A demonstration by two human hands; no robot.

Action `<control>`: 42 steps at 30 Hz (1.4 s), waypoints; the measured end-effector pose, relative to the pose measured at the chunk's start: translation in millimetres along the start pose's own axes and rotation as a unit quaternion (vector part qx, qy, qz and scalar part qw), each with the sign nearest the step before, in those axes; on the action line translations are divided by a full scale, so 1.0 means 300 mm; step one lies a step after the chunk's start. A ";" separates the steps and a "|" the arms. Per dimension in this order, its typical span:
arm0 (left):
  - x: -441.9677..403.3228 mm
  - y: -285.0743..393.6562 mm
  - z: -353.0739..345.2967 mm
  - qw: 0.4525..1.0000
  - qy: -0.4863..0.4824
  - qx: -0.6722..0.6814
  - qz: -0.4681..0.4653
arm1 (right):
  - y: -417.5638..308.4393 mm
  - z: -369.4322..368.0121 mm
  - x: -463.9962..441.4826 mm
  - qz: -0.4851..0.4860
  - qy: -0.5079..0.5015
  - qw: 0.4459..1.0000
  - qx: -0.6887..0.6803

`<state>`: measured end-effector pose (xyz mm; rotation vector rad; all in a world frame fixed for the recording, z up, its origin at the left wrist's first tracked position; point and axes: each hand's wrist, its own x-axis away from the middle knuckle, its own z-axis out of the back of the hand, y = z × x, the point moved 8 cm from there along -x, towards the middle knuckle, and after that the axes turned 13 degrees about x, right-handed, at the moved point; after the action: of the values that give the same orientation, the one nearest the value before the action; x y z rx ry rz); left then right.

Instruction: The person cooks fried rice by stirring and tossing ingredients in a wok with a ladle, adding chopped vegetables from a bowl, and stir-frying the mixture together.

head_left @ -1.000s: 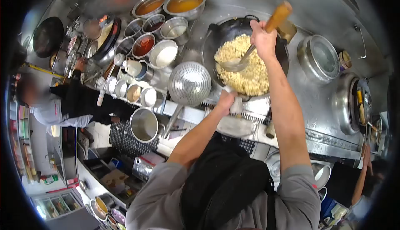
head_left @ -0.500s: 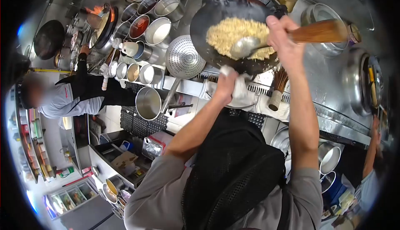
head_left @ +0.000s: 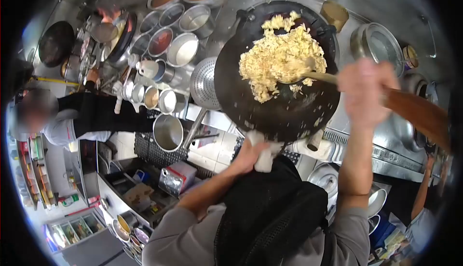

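Note:
A large dark wok (head_left: 275, 116) is tilted over the stove, with fried rice (head_left: 284, 54) massed on its far side and some grains in the air. My left hand (head_left: 248, 155) is closed around a folded white cloth (head_left: 266, 157) at the wok's near edge. My right hand (head_left: 366, 90), slightly blurred, grips a ladle (head_left: 417, 112) by its long shaft, the thick wooden handle extending to the right. Rice hides most of the ladle's bowl.
Metal seasoning pots (head_left: 183, 49) stand left of the wok beside a perforated strainer (head_left: 205, 83). At the right are a steel pot (head_left: 378, 44) and a lidded pan (head_left: 410, 121). One co-worker (head_left: 67, 116) stands at the left, another (head_left: 422, 222) at the far right.
The wok has come nearer to my body with my left hand and the cloth. The rice has shifted and lifted toward the far side. My right hand and the ladle have moved right and nearer.

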<state>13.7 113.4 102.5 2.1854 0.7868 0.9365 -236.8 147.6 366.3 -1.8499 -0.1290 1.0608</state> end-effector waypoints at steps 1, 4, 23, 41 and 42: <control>-0.027 0.027 -0.014 0.996 0.043 0.006 0.074 | -0.052 -0.020 -0.050 0.005 -0.050 0.998 -0.035; -0.295 0.048 -0.078 0.986 0.010 0.085 0.143 | -0.145 -0.085 -0.178 0.024 -0.110 0.992 -0.060; -0.598 -0.185 0.090 0.993 -0.001 0.068 0.099 | 0.403 0.011 0.010 -0.155 -0.001 0.987 0.035; -0.581 -0.165 0.098 0.982 -0.010 -0.023 0.188 | 0.579 -0.033 -0.249 -0.191 0.236 0.946 0.114; -0.595 -0.167 0.106 0.988 -0.010 -0.037 0.153 | 0.485 -0.022 -0.294 -0.186 0.281 0.923 0.186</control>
<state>-77.0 6.9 -23.4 2.2853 0.4054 1.0704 -335.8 21.8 308.2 -1.6217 0.0597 0.2445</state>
